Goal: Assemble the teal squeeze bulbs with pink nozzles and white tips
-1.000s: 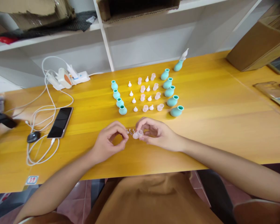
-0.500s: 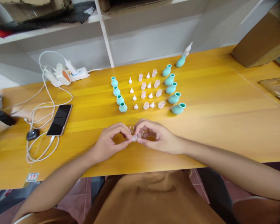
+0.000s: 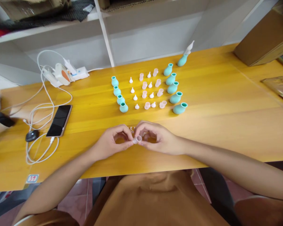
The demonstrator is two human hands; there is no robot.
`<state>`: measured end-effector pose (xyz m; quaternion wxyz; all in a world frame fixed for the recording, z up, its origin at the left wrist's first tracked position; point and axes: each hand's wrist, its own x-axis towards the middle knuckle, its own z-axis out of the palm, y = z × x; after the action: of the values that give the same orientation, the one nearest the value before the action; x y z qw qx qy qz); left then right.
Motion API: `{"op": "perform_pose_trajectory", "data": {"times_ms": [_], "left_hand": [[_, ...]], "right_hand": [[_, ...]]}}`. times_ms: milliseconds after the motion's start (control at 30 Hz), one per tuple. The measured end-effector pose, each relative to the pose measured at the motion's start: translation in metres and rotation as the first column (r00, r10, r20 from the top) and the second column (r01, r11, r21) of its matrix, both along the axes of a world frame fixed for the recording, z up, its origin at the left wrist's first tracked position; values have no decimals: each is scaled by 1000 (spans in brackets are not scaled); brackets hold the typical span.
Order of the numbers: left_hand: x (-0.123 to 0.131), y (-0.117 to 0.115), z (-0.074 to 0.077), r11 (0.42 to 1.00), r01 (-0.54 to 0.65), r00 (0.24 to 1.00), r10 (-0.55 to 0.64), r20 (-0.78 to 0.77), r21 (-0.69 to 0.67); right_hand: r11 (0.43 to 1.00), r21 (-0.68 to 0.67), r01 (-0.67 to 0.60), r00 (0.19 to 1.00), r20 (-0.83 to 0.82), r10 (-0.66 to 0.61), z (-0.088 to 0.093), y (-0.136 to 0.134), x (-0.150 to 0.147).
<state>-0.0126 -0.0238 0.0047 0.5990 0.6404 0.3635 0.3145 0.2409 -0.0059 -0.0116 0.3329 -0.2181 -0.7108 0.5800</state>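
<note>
Between my fingertips, just above the table's front, is a small clear plastic cup-shaped piece [image 3: 137, 139] with a round open rim. My left hand [image 3: 116, 139] pinches its left end, and my right hand [image 3: 157, 138] pinches it by the rim. A few tiny clear bits [image 3: 132, 129] lie on the table behind my fingers, partly hidden. Farther back stand rows of small white cone-shaped tips [image 3: 137, 106] and clear cups with side spouts [image 3: 147, 105]. Teal rubber bulbs [image 3: 124, 107] line the left side, and more teal bulbs [image 3: 180, 108] line the right.
One teal bulb [image 3: 182, 60] at the back carries a white pointed nozzle [image 3: 190, 47]. On the left lie a phone [image 3: 59, 121], white cables and a power strip [image 3: 81, 73]. A cardboard box [image 3: 264, 37] stands at the back right, beside a shelf partition [image 3: 104, 33].
The view has shifted slightly. Both hands keep their pinch on the clear cup-shaped piece, which looks turned a little; the rows on the table are unchanged.
</note>
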Motion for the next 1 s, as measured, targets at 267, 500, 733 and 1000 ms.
{"op": "perform_pose_trajectory", "data": {"times_ms": [267,500,733,1000], "left_hand": [[-2,2,-2,986,39,999,-39,1,-163],[3,-2,2,981,12,995,8,-101,195],[3,-5,2,936,1,990,48,-130,353],[3,-6,4,924,-29,982,98,-161,382]], "right_hand": [[999,-3,-38,999,2,38,-1,0,2],[999,-35,-31,999,6,31,-2,-1,0],[995,-92,-38,999,1,38,-2,-2,1],[991,-128,-35,999,-10,34,-1,-2,-1]]}}
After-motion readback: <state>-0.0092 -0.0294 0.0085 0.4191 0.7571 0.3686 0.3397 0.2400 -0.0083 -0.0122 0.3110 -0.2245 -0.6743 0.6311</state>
